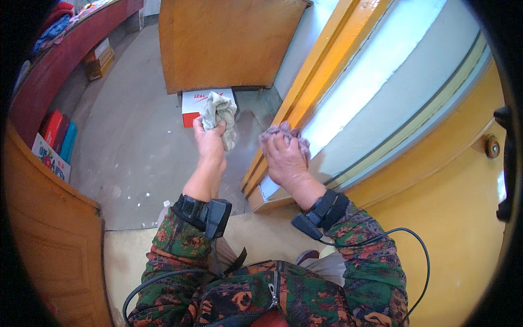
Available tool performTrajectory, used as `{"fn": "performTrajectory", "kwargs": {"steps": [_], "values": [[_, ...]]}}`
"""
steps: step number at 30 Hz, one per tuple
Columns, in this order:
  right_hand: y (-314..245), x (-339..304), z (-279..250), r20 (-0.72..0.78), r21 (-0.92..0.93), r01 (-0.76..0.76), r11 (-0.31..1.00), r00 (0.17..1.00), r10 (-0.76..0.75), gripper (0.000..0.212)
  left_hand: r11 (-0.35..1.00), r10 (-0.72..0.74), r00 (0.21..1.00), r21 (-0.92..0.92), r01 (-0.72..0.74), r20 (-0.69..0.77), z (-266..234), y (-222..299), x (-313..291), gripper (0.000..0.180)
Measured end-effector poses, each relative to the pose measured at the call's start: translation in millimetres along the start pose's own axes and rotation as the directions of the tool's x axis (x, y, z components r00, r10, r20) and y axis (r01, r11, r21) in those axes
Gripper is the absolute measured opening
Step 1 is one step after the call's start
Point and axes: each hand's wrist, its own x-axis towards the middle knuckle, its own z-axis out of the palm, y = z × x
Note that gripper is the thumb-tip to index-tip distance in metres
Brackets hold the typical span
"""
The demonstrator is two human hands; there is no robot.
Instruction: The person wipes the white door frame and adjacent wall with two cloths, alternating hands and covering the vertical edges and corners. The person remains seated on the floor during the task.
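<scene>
Head view: left hand (210, 143) pinches pale cloth (220, 111), left of centre; right hand (286, 163) curls over purple cloth (284, 130) at yellow frame (314, 90), centre. Slack pinch could drop pale cloth onto floor (136, 131).

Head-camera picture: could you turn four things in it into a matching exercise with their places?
Things
1. Pale cloth
2. Purplish cloth
3. White-and-red box
4. Round doorknob

Places
A. On the yellow door
B. In the right hand
C. At the foot of the wooden cabinet
D. In the left hand

Right pairs: 1-D; 2-B; 3-C; 4-A
</scene>
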Motion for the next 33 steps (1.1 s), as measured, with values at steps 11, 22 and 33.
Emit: {"fn": "performTrajectory", "kwargs": {"steps": [11, 22, 33], "values": [[-94, -64, 82, 0.325, 0.320, 0.037, 0.947, 0.934, -0.147, 0.048, 0.998, -0.023, 0.999, 0.052, 0.025, -0.027, 3, 6, -3, 0.039], [5, -34, -25, 0.067, -0.172, -0.007, 0.985, 0.998, 0.019, 0.030, 0.999, -0.022, 0.999, 0.037, 0.021, 0.024, 5, 11, -7, 0.042], [10, -58, -69, -0.292, 0.081, 0.074, 0.994, 0.955, -0.047, 0.030, 0.999, -0.044, 0.998, 0.025, 0.043, 0.037, 2, 9, -4, 0.038]]}}
